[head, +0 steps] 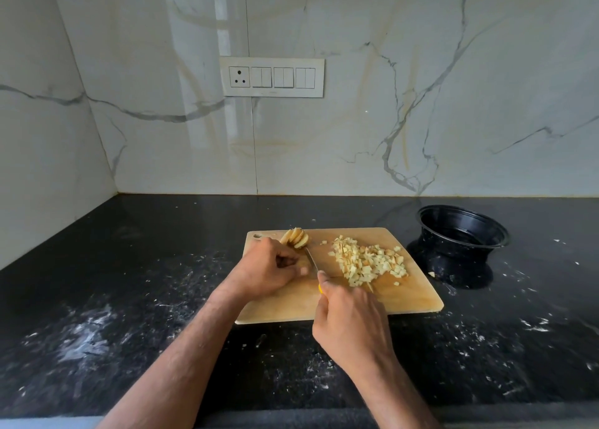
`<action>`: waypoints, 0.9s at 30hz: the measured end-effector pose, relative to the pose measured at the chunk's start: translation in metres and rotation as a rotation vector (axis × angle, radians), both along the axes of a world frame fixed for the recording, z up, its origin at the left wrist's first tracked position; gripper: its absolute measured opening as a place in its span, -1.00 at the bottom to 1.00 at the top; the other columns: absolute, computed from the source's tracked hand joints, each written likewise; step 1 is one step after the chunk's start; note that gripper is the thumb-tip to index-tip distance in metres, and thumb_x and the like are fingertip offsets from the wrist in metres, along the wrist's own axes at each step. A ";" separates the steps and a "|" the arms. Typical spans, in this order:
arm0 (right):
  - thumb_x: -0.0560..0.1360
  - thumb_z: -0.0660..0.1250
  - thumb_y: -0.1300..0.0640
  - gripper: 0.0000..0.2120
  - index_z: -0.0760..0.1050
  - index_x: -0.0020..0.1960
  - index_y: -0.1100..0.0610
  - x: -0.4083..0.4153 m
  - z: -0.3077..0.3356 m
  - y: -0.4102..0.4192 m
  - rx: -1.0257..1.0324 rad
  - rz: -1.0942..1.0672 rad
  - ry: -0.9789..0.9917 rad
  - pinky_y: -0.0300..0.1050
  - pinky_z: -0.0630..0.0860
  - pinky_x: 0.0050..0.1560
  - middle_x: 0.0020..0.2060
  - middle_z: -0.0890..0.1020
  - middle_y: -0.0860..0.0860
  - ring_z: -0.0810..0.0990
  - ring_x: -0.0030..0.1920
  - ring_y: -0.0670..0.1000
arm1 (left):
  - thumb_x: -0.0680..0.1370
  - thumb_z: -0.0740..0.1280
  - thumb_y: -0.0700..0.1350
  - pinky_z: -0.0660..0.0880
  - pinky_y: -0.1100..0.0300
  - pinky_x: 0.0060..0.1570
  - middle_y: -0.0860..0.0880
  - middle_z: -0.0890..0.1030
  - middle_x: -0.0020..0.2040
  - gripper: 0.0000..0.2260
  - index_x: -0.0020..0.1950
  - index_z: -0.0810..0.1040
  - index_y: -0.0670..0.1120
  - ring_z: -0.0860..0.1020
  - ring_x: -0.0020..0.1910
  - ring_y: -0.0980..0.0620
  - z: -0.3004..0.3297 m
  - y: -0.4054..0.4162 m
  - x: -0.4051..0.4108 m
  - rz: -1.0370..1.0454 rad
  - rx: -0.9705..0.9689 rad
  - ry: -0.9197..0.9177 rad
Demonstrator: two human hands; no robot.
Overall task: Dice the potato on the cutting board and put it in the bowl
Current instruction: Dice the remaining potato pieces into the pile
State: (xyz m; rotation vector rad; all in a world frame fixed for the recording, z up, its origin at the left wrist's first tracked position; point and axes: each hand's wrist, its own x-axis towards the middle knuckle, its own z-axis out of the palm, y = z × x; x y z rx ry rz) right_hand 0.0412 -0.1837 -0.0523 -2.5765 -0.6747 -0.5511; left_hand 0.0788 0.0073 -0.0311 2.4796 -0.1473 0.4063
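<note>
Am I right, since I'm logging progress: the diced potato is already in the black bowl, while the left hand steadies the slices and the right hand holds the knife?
Not quite. The head view shows the diced potato still piled on the cutting board; the black bowl holds none. The rest stands: the left hand steadies the slices, and the right hand holds the knife.

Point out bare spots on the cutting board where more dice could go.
Bare wood lies along the cutting board's near edge, right of the right hand, and in its far right corner towards the bowl. It is crowded mid-board: diced pile, knife, left hand, potato slices.
</note>
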 end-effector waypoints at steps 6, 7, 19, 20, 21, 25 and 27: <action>0.60 0.25 0.01 -0.57 0.46 0.45 0.01 0.001 -0.001 0.009 -0.002 0.004 -0.015 -0.27 0.50 -0.49 -0.46 0.57 -0.10 0.45 -0.53 -0.15 | 0.51 0.50 -0.06 0.30 0.06 -0.26 -0.01 0.41 -0.46 -0.64 -0.44 0.47 -0.09 0.31 -0.36 0.05 0.001 -0.007 0.002 0.076 0.040 0.056; 0.60 0.25 0.01 -0.57 0.45 0.45 0.01 0.002 -0.002 0.009 0.005 0.001 -0.018 -0.25 0.52 -0.48 -0.45 0.58 -0.10 0.47 -0.51 -0.15 | 0.51 0.50 -0.07 0.33 0.04 -0.25 -0.08 0.47 -0.42 -0.69 -0.37 0.55 -0.15 0.32 -0.34 0.05 0.001 -0.007 0.002 0.072 0.026 0.064; 0.58 0.26 0.06 -0.56 0.45 0.45 0.06 0.003 0.001 0.012 -0.032 0.001 -0.067 -0.16 0.55 -0.45 -0.41 0.60 -0.08 0.49 -0.49 -0.12 | 0.49 0.54 -0.09 0.33 0.33 -0.33 0.09 0.55 -0.38 -0.83 -0.30 0.67 -0.03 0.40 -0.37 0.15 -0.001 -0.005 0.001 0.038 -0.019 0.015; 0.58 0.26 0.07 -0.56 0.44 0.46 0.07 0.004 0.000 0.012 -0.036 0.008 -0.062 -0.19 0.52 -0.47 -0.41 0.59 -0.09 0.47 -0.50 -0.13 | 0.49 0.54 -0.09 0.35 0.36 -0.32 0.10 0.59 -0.34 -0.88 -0.25 0.71 -0.03 0.42 -0.35 0.15 -0.001 -0.005 0.001 0.046 -0.016 0.010; 0.59 0.27 0.09 -0.56 0.44 0.46 0.08 0.004 0.000 0.013 -0.038 0.017 -0.053 -0.21 0.48 -0.50 -0.40 0.59 -0.09 0.45 -0.50 -0.14 | 0.49 0.54 -0.08 0.35 0.37 -0.32 0.12 0.59 -0.34 -0.89 -0.23 0.71 -0.01 0.44 -0.35 0.16 -0.001 -0.005 0.002 0.054 -0.016 0.009; 0.61 0.25 0.10 -0.63 0.49 0.41 0.07 0.006 0.001 0.012 -0.019 0.029 -0.009 -0.27 0.45 -0.49 -0.34 0.61 -0.13 0.47 -0.48 -0.15 | 0.49 0.53 -0.11 0.31 0.39 -0.35 0.24 0.50 -0.49 -0.71 -0.39 0.58 0.11 0.42 -0.40 0.23 -0.002 -0.007 0.002 0.074 -0.021 0.025; 0.65 0.20 0.07 -0.72 0.58 0.29 0.05 0.008 0.003 0.011 -0.005 0.022 0.006 -0.31 0.46 -0.49 -0.32 0.63 -0.13 0.50 -0.48 -0.14 | 0.48 0.55 -0.11 0.30 0.41 -0.33 0.23 0.50 -0.47 -0.81 -0.32 0.66 0.07 0.44 -0.40 0.24 -0.002 -0.008 0.001 0.095 -0.040 0.026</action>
